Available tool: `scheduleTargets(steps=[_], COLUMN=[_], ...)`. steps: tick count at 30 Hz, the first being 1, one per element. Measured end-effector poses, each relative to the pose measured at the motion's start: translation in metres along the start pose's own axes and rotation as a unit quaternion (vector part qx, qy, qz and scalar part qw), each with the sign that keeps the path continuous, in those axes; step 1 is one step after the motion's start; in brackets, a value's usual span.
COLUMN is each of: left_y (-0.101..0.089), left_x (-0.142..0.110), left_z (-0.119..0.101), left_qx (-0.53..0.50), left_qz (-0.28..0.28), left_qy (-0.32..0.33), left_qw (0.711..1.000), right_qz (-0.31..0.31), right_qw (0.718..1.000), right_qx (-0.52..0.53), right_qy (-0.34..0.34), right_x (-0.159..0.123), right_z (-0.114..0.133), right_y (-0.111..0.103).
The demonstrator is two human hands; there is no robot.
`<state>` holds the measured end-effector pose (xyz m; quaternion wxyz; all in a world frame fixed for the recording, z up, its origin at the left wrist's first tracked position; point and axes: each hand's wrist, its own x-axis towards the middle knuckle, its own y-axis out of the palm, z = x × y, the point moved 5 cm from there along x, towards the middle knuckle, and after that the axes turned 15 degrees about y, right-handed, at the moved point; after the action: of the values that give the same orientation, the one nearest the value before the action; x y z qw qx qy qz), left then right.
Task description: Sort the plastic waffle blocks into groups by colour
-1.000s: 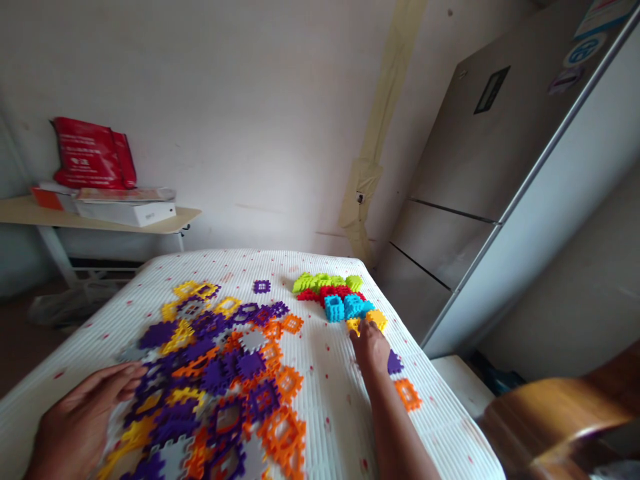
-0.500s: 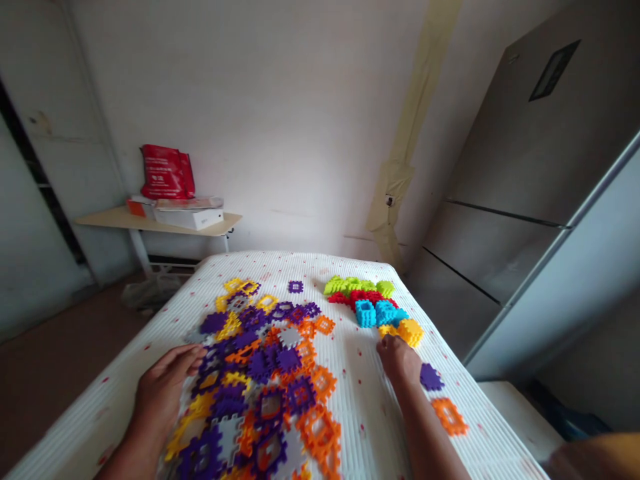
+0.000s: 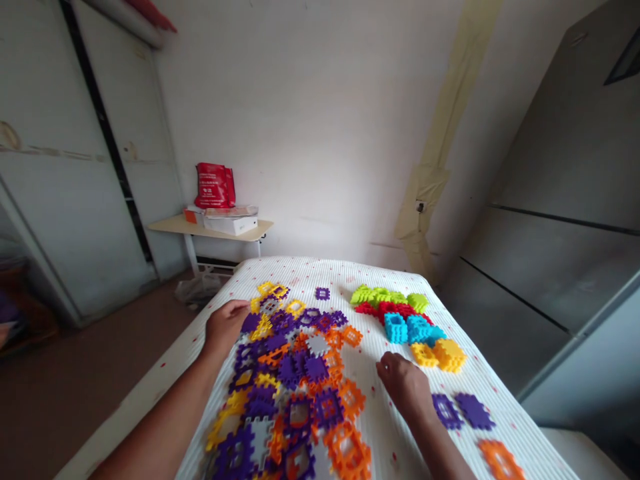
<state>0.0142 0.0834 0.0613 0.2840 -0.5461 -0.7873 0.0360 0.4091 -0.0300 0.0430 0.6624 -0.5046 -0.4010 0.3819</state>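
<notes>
My left hand [image 3: 225,325] is at the far left side of a spread pile of toothed plastic tiles, fingers stretched toward a purple tile [image 3: 250,323] and a yellow tile [image 3: 261,327]. No tile shows in it; contact is unclear. My right hand [image 3: 404,381] hangs over the sheet right of the pile, fingers curled, with no tile showing. Beyond it stand stacked yellow tiles [image 3: 450,355], blue tiles [image 3: 395,328], red tiles [image 3: 395,310] and green tiles [image 3: 377,295]. A purple window tile [image 3: 447,411] and a solid purple tile [image 3: 474,410] lie beside my right wrist.
Orange tiles [image 3: 349,450] edge the pile's right side; another orange tile [image 3: 500,460] lies near the right edge. One purple tile [image 3: 323,293] lies apart at the back. A small table [image 3: 165,225] holds a red bag [image 3: 214,185]. A fridge [image 3: 545,267] stands at right.
The view has turned left. My left hand has moved forward along the pile's left side. My right hand has drawn back from the yellow stack, and the purple window tile now shows beside its wrist.
</notes>
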Motion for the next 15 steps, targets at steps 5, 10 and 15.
scheduleTargets(steps=[5, 10, 15], left_y=[0.041, 0.072, 0.088], left_x=[0.071, 0.103, 0.103], left_z=[-0.006, 0.004, 0.025], left_qx=[0.117, 0.21, 0.253], left_qz=[0.102, 0.129, 0.141], left_qy=[-0.004, -0.033, -0.048], left_qw=[0.988, 0.969, 0.956], right_qz=[0.017, 0.016, 0.005], right_qw=[0.998, 0.997, 0.996], right_qx=[0.003, 0.026, 0.048], right_qy=[-0.059, -0.072, -0.077], right_x=[-0.009, -0.009, -0.007], right_z=[0.024, 0.023, 0.021], right_y=[0.009, 0.018, 0.028])
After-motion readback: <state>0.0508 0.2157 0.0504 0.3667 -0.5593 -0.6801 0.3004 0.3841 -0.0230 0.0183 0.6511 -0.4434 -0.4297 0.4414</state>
